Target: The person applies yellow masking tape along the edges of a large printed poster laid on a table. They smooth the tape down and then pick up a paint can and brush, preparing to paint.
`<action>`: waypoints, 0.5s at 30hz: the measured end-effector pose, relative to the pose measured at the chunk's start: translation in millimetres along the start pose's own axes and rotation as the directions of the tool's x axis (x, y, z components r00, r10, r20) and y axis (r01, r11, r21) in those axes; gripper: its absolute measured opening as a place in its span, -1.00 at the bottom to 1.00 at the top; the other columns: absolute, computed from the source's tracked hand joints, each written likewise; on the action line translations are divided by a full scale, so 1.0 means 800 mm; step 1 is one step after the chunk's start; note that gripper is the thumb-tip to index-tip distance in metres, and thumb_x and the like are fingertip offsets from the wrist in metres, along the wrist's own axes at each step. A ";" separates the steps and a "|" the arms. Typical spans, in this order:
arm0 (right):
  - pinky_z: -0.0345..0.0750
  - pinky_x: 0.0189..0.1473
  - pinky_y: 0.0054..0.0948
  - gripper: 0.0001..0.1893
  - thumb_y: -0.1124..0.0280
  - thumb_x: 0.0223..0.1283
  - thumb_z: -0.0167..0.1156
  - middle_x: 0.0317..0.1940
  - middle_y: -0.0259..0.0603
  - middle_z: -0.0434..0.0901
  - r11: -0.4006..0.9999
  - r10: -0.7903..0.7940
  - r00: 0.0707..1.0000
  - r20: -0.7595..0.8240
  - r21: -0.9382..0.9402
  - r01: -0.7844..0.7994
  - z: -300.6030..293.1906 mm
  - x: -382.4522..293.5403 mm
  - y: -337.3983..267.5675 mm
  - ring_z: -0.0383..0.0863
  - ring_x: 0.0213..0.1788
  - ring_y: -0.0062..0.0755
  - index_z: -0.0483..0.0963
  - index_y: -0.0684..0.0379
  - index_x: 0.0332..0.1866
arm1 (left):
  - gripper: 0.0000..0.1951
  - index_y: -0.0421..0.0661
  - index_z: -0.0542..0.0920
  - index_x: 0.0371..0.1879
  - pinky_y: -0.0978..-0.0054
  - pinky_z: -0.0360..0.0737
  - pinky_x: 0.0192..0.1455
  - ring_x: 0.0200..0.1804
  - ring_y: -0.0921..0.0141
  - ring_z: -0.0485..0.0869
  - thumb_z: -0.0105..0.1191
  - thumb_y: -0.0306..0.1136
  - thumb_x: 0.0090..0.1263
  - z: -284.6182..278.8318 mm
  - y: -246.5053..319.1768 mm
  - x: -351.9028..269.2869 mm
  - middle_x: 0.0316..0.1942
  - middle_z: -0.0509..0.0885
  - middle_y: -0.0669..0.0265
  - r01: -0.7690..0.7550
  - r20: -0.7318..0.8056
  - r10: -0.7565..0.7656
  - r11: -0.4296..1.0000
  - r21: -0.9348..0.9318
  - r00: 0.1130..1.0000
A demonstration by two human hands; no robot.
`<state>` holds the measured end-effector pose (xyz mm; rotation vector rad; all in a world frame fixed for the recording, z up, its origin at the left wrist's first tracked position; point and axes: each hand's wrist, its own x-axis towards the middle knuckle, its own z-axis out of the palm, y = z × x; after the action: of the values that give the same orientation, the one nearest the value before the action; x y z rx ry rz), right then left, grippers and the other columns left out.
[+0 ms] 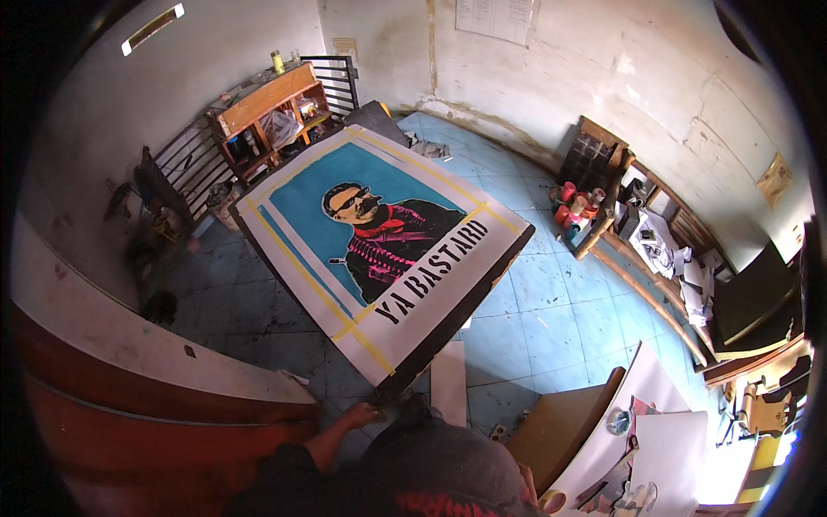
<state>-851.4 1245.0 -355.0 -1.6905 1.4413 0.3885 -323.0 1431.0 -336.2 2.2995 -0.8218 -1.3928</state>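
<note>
A large poster lies on a dark board, tilted across the view before me. It shows a figure in sunglasses with a moustache and red neckerchief on a blue ground, above black stencil-style lettering. Yellow masking tape runs along its margins and crosses near the corners. My left hand is low in the view, just below the board's near corner. Its fingers are small and shadowed, so whether they grip anything is unclear. My right hand is out of view; only a sliver of skin shows beside my dark shirt.
A wooden shelf unit stands beyond the board. Paint containers sit on the blue tiled floor by a bamboo frame bearing papers. At lower right are large sheets, a tape roll and a brown panel.
</note>
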 end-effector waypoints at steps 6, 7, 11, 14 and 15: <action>0.52 -0.09 -0.18 -0.64 0.12 0.09 0.07 -0.22 0.01 0.62 1.000 -0.003 1.000 -0.014 -0.018 0.003 0.000 0.013 -0.023 0.58 -0.10 0.02 0.59 0.16 -0.17 | -0.52 -0.26 0.58 -0.11 0.27 0.53 -0.10 -0.18 0.15 0.64 0.06 -0.03 0.26 -0.026 -0.008 0.017 -0.20 0.65 0.00 -0.035 -0.033 0.037 0.998 0.044 0.999; 0.52 -0.09 -0.17 -0.64 0.12 0.09 0.07 -0.23 0.02 0.62 1.000 -0.019 1.000 -0.021 -0.024 0.019 -0.004 0.022 -0.029 0.58 -0.11 0.02 0.59 0.16 -0.17 | -0.51 -0.26 0.57 -0.10 0.28 0.53 -0.10 -0.19 0.15 0.64 0.05 -0.02 0.26 -0.027 -0.014 0.021 -0.21 0.65 0.00 -0.021 -0.078 0.025 0.999 0.047 0.997; 0.52 -0.09 -0.17 -0.64 0.12 0.08 0.07 -0.23 0.02 0.62 0.996 -0.059 0.998 -0.036 -0.066 0.056 -0.010 0.033 -0.043 0.59 -0.11 0.02 0.59 0.16 -0.17 | -0.49 -0.28 0.56 -0.08 0.28 0.53 -0.12 -0.21 0.14 0.65 0.03 -0.01 0.27 -0.033 -0.022 0.052 -0.22 0.65 -0.02 -0.013 -0.026 0.007 0.973 -0.231 1.000; 0.52 -0.10 -0.16 -0.65 0.13 0.07 0.08 -0.25 0.04 0.62 0.990 -0.085 0.996 -0.028 -0.114 0.081 -0.034 0.051 -0.065 0.60 -0.13 0.04 0.59 0.18 -0.20 | -0.48 -0.30 0.54 -0.05 0.28 0.53 -0.13 -0.25 0.15 0.65 0.03 -0.02 0.27 -0.039 -0.019 0.032 -0.22 0.65 -0.02 0.004 -0.165 -0.024 0.993 -0.122 0.986; 0.51 -0.11 -0.15 -0.65 0.14 0.06 0.09 -0.27 0.06 0.62 0.987 -0.097 0.995 -0.028 -0.128 0.093 -0.050 0.058 -0.092 0.60 -0.15 0.05 0.60 0.19 -0.22 | -0.48 -0.30 0.53 -0.04 0.29 0.53 -0.12 -0.23 0.14 0.65 0.04 -0.03 0.27 -0.040 -0.024 0.030 -0.20 0.65 -0.02 0.032 -0.164 -0.054 0.990 -0.138 0.985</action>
<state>-781.9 1181.8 -335.2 -1.8683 1.3794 0.4072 -280.3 1430.5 -347.9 2.3041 -0.6114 -1.2121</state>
